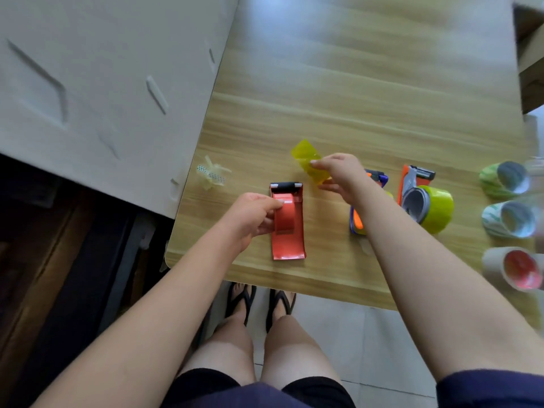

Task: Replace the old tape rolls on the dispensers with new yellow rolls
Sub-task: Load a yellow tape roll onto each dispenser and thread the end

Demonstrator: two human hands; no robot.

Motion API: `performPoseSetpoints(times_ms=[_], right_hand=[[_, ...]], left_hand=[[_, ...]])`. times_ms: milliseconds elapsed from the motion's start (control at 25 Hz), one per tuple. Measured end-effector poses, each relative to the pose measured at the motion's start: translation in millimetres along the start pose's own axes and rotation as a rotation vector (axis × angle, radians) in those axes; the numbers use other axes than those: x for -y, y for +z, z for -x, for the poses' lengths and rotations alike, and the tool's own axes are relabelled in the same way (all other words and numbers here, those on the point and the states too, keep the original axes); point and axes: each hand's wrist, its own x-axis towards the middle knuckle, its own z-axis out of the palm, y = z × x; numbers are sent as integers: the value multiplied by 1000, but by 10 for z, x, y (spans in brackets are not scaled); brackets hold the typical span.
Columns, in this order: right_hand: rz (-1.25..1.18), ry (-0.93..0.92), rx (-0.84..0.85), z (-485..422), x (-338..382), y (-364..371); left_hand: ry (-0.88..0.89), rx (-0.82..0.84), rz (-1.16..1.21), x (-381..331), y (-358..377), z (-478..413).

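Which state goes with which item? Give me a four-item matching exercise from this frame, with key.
Items
1. red dispenser
2. loose yellow roll
3. grey dispenser
4. crumpled tape scrap

States
A. lies near the table left edge, untouched
B. held by the left hand
C. carries a mounted yellow-green roll
D. pinched by the right hand

Pairs: 1-B, 2-D, 3-C, 4-A

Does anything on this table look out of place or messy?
Yes: a crumpled wad of pale tape lies loose by the left edge of the wooden table, apart from the red metal tape dispenser. It looks like discarded waste. Nothing else stands out.
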Motion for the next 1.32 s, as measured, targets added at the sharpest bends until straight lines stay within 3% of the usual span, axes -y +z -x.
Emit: performPoseSetpoints(times_ms=[120,320,680,1160,1320], right_hand=[[-150,149,126,346,-90,-50],[-323,190,-11,602,-229,-72],[-286,391,57,850,-589,-142],[-199,302,207,962,-539,176],[-130,236,234,950,-530,247]], left_hand=[[-35,-18,32,-11,21,34],[-18,-29,25,1,47,89],[36,36,-35,91,35,83],[93,153,-46,268,-69,74],[133,281,-3,358,-148,22]])
